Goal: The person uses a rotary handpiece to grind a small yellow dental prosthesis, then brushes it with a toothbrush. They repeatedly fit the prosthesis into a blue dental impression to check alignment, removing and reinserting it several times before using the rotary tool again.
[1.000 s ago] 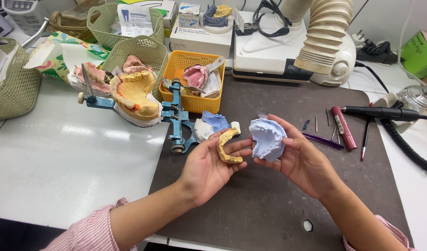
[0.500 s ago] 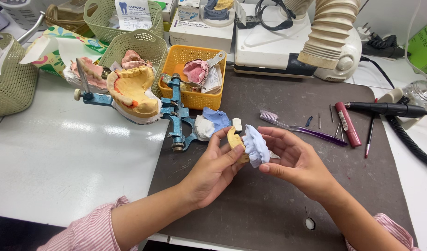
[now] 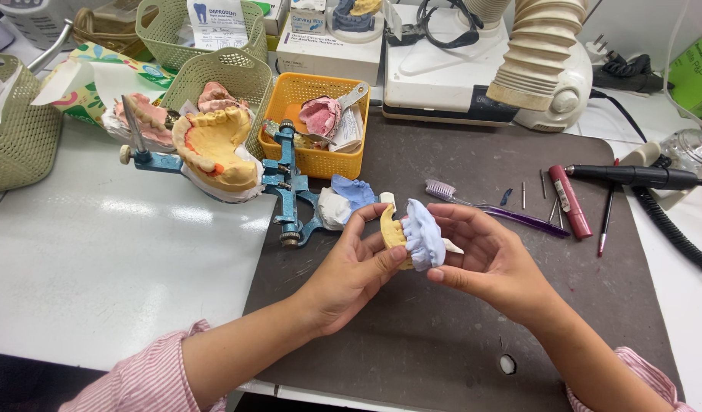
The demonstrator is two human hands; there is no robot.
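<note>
Yellow stone cast (image 3: 391, 231) and pale blue cast (image 3: 422, 235) sit pressed together between our left hand (image 3: 351, 271) and right hand (image 3: 488, 263) above the dark mat (image 3: 442, 343), both clamped on, probably mating their teeth.

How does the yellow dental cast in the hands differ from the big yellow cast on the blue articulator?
The yellow cast in the hands is a small segment; the cast on the blue articulator is a larger full arch. The small one is held off the mat, pressed against a pale blue piece; the large one sits mounted, teeth upward. Both are yellow tooth models.
</note>
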